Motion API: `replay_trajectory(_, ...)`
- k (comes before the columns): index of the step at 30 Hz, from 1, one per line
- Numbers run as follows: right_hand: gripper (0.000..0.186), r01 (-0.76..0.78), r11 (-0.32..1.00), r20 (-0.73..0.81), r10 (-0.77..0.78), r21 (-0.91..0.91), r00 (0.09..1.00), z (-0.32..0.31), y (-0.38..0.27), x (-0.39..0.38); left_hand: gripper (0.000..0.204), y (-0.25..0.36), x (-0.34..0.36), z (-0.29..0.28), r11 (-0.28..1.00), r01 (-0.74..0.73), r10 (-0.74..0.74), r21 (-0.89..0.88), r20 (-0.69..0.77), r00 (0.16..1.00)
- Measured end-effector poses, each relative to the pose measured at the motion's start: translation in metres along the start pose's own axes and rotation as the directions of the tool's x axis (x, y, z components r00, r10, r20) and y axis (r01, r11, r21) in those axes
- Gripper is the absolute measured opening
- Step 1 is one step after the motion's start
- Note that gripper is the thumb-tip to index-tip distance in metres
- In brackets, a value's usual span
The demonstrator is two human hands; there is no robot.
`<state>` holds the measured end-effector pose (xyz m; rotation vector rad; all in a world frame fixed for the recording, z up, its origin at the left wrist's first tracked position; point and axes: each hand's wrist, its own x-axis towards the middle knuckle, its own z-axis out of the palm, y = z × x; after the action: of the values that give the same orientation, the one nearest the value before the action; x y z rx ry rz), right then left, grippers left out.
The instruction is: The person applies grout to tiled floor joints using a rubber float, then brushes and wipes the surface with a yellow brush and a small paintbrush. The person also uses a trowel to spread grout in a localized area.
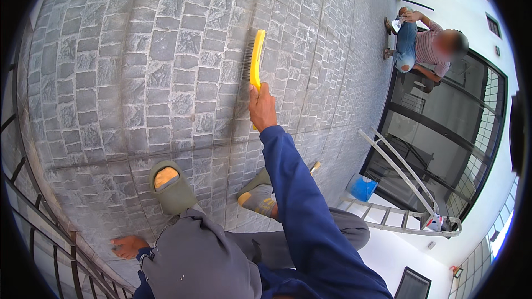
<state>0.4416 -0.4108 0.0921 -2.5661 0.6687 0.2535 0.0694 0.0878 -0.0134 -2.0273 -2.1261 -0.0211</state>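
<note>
My right hand (262,108) grips the handle of a yellow wire brush (256,55), whose dark bristles rest along a grout line in the grey cobble-patterned tile floor (172,44). At the lower left, my left hand (128,245) is down on the floor with its fingers apart, beside my grey-trousered knee (199,254). An olive slide sandal (180,196) is on one foot. My other foot, in a grey and yellow sock (257,199), is partly behind my sleeve.
Black railing (22,160) curves along the left edge. At the right, an aluminium ladder (388,218) stands by a blue bucket (363,188) and dark glass doors (438,138). Another person in a striped top (429,47) crouches at the upper right, holding something near their hand.
</note>
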Motion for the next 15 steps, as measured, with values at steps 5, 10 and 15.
replay_trajectory(5,0.029,-0.377,0.843,0.251,0.297,0.385,0.921,0.002,0.008,-0.071,0.075,0.002,-0.002,-0.003,1.0,0.015,-0.015,0.007,0.002,1.0)
replay_trajectory(10,0.029,-0.375,0.714,0.287,0.249,0.591,0.925,0.001,0.031,-0.119,0.076,-0.003,0.001,0.0,1.0,-0.014,0.014,-0.019,-0.023,1.0)
replay_trajectory(15,0.028,-0.498,0.626,0.349,0.356,0.599,0.867,-0.002,0.029,-0.129,0.076,-0.009,0.004,0.004,0.998,-0.032,0.029,-0.046,-0.05,0.998)
